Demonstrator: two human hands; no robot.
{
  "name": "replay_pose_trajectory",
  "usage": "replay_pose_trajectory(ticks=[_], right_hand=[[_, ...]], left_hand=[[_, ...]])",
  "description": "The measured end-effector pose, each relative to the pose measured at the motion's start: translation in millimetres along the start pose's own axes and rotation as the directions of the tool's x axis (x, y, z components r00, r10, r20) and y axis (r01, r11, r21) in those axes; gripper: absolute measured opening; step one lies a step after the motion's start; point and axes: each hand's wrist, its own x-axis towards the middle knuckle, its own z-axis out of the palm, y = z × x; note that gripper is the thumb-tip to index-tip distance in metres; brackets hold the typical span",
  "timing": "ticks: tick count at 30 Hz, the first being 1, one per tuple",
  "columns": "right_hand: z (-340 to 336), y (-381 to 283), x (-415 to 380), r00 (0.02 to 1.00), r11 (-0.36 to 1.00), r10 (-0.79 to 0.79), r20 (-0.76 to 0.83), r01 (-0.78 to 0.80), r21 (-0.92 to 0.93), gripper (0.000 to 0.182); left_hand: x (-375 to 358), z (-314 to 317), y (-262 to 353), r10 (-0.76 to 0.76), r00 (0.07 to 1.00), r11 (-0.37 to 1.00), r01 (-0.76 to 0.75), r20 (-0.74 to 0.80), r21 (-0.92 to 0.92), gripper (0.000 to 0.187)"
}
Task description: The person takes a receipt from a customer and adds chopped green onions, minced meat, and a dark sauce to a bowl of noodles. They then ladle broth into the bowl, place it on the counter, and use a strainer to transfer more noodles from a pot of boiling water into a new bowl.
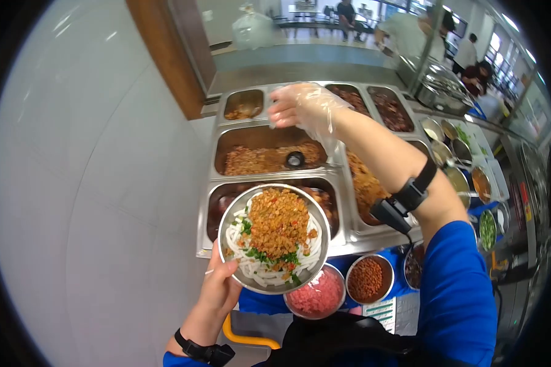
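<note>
Noodle bowl (274, 240) held over the food trays

The left hand (217, 293) grips the metal bowl by its rim, above the counter (349, 241). White noodles, greens and brown bits fill it. The right hand (303, 110), in a clear glove, hangs with fingers pinched together over a tray of brown food (266, 158).

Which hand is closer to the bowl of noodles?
Left. The left hand grips the noodle bowl by its lower left rim. The gloved right hand is up over the food trays, well away from it.
</note>
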Motion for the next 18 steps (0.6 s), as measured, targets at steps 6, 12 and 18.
replay_pose_trajectory(ticks=[6, 12, 18], right_hand=[[-42.6, -9.3, -200.2, 0.977, 0.774, -0.141, 0.161, 0.21, -0.597, 0.05], [-105.4, 42.5, -419.0, 0.984, 0.675, -0.133, 0.12, 0.178, -0.716, 0.062], [-192.1, 33.6, -624.6, 0.919, 0.783, -0.365, -0.149, 0.216, -0.583, 0.057]], left_hand=[[-11.5, 31.6, -87.1, -0.112, 0.989, 0.994, 0.111, 0.095, 0.008, 0.084], [-40.4, 136.6, -203.0, -0.207, 0.961, 0.978, 0.196, 0.186, 0.077, 0.081], [-89.9, 283.7, -307.1, -0.337, 0.892, 0.939, 0.342, 0.3, 0.039, 0.078]])
